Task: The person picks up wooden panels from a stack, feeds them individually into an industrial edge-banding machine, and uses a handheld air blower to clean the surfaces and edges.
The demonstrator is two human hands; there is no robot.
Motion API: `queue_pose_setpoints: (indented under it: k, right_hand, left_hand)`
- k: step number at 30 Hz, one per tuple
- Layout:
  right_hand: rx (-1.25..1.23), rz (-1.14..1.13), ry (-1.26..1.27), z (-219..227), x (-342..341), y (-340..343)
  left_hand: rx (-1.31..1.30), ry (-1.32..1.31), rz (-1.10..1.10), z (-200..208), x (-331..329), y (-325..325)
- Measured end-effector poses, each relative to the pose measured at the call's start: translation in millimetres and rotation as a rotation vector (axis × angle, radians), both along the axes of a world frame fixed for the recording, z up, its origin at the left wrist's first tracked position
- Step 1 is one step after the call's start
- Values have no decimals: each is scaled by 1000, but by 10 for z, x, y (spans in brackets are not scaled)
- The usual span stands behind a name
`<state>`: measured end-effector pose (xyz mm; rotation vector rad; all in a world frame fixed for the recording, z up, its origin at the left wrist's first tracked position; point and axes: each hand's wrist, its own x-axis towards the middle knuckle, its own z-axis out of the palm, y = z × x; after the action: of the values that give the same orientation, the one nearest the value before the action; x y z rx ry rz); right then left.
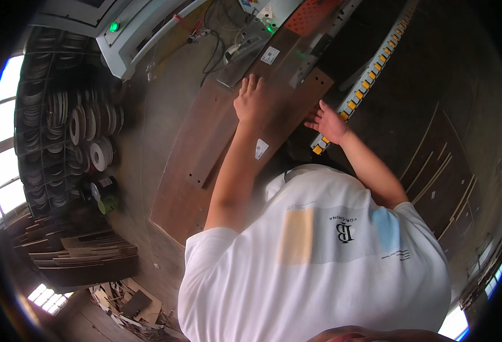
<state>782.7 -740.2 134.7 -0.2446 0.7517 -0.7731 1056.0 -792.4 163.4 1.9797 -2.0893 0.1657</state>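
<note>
A: Nearest the lens: white shirt (319,262), both bare forearms running up and away from it

B: Left hand (252,98)?

A: Flat, fingers spread, palm down on the long brown board (205,154); grips nothing. Board runs back under that forearm, white sticker (261,148) beside the arm

B: Right hand (328,122)?

A: Open, fingers loose, at the board's far corner edge, holding nothing. Just right of it a roller rail (371,68) with yellow wheels. Left of the left hand, shelves of tape rolls (91,128), well apart

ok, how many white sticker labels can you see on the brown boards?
2. One white label sits on the far board near the machine; the other label is on the near board beside the left forearm. More may be hidden under the arms or torso.
</note>
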Motion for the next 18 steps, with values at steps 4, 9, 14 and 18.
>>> queue_pose_setpoints:
  k: [4,9,14,18]
  right_hand:
    - [-7,-3,-29,-26,-11,7]
    - [-17,1,-21,-46,-3,18]
    - [-17,-16,-30,-57,-19,27]
    - [-12,-38,-69,-156,-20,47]
  left_hand:
    - [102,42,8,-41,-21,-44]
    - [-25,-30,-35,-143,-140,-301]
    - [23,31,-97,43,-530,-752]
    - [24,27,-133,94,-742,-1058]
